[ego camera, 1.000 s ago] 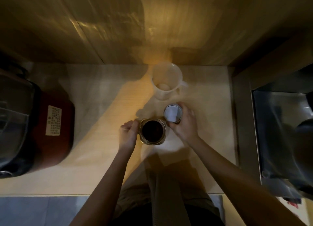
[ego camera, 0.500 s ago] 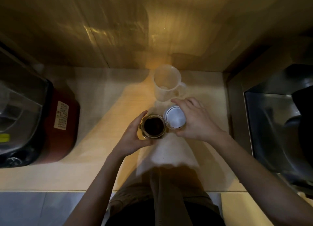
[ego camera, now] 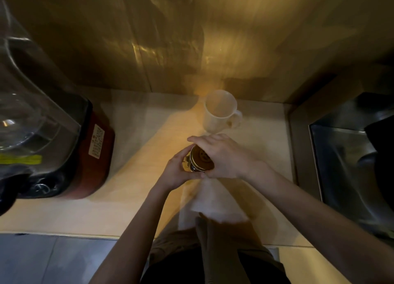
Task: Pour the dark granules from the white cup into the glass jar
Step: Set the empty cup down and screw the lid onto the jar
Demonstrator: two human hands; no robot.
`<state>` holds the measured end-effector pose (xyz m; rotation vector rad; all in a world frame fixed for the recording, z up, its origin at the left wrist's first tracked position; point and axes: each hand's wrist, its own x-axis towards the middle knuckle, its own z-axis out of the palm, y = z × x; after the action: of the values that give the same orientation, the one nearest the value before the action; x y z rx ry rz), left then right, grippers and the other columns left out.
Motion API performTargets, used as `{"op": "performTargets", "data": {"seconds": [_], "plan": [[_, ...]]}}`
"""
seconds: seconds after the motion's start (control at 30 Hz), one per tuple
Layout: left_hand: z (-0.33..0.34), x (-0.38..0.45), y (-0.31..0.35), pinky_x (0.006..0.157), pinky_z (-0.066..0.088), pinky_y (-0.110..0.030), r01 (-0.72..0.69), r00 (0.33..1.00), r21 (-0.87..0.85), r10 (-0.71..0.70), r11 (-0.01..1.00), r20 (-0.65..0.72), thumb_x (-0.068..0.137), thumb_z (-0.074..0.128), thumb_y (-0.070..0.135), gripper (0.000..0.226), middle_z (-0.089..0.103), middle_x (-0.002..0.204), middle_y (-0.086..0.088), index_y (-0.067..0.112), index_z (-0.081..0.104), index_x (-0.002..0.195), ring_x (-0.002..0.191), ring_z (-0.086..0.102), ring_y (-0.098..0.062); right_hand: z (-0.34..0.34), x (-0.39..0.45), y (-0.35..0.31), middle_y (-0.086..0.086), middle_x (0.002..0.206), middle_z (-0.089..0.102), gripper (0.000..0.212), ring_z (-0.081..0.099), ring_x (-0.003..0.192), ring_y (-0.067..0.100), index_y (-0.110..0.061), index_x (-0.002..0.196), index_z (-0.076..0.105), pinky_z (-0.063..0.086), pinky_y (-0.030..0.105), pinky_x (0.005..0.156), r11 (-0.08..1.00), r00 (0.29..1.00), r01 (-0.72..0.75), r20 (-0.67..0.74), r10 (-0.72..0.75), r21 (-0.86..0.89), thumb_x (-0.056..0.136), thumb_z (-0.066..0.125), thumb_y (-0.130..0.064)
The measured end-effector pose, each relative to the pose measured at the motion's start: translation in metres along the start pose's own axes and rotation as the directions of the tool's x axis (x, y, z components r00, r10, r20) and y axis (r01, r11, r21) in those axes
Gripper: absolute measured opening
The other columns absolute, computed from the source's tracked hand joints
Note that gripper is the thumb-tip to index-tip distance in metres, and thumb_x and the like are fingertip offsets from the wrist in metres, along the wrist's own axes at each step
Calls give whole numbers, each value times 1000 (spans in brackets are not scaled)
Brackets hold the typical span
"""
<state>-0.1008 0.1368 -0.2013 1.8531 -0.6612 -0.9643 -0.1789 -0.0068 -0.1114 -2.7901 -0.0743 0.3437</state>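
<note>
The glass jar (ego camera: 188,163) stands on the counter at the centre, mostly hidden by both hands. A round gold-brown lid (ego camera: 201,159) now sits over its mouth, tilted slightly. My left hand (ego camera: 178,173) wraps the jar's left side. My right hand (ego camera: 221,156) grips the lid from the right and above. The white cup (ego camera: 220,111) with a handle stands upright behind the jar, near the wall, apart from both hands; its inside looks pale, with no dark granules visible.
A red-based appliance (ego camera: 96,156) with a clear plastic jug (ego camera: 32,117) fills the left of the counter. A steel sink (ego camera: 351,166) lies at the right. A white cloth (ego camera: 213,202) lies on the counter under my wrists. The wall (ego camera: 191,38) is close behind the cup.
My right hand has carried the lid from beside the jar onto the jar's mouth, turning it over. My left hand has kept hold of the jar. The cup has stayed put.
</note>
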Motion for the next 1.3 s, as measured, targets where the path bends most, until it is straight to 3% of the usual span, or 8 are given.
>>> {"op": "performTargets", "data": {"seconds": [0.1,0.27,0.5,0.77,0.9,1.0,1.17,1.3], "plan": [[1,0,-3,105,36,-29,13,1000,25,-12,1000,-7,51,80,40,96,49,137,-1,26,36,136,125,43,-15,4,2,-2,7,137,49,84,45,123,26,-15,140,32,31,38,104,998,1000,2,11,-2,-67,73,77,-38],[2,0,-3,86,37,-4,-34,999,9,34,999,-33,53,83,29,84,56,123,7,29,45,128,115,50,-11,8,6,-3,7,122,57,71,57,106,28,-19,133,45,47,42,91,984,1000,-6,13,9,-178,72,73,-44],[3,-2,-1,94,36,-20,-41,998,43,43,998,-47,57,82,26,89,52,133,0,26,38,135,119,46,-12,2,10,-19,11,107,61,67,62,92,30,-9,117,50,39,30,64,945,973,-231,-74,220,-233,72,67,-56],[5,-4,-4,103,36,-25,-42,998,2,42,999,-48,56,83,29,88,51,135,1,27,40,133,123,45,-12,-9,1,-16,12,88,70,63,64,83,27,-7,84,64,40,30,61,871,900,-436,-119,420,-225,90,36,-63],[6,-3,-5,100,37,-21,-61,997,9,61,998,-55,50,82,40,89,55,131,3,30,43,130,121,48,-12,-18,-7,-1,9,112,62,54,59,102,27,-15,115,56,46,33,74,915,927,-367,15,375,-171,78,64,-53],[7,-4,-4,91,34,-3,-51,997,9,52,999,-63,51,83,37,85,55,124,9,38,40,125,116,49,-7,-13,-3,-3,8,133,46,82,49,118,29,-23,144,25,49,41,88,969,942,-229,231,245,-95,77,71,-31],[6,-2,-6,94,38,-10,-51,996,28,52,998,-69,51,84,35,88,57,127,6,30,44,129,118,50,-10,-23,0,-12,7,102,66,51,62,95,26,-11,101,59,42,30,67,910,957,-246,66,283,-333,74,67,-54],[6,-2,-3,93,38,-13,-52,995,40,55,998,-80,51,85,34,87,56,122,10,29,45,128,115,50,-8,-23,1,-4,9,119,58,83,58,105,29,-21,133,38,50,36,79,931,961,-204,121,250,-302,66,77,-49]]}}
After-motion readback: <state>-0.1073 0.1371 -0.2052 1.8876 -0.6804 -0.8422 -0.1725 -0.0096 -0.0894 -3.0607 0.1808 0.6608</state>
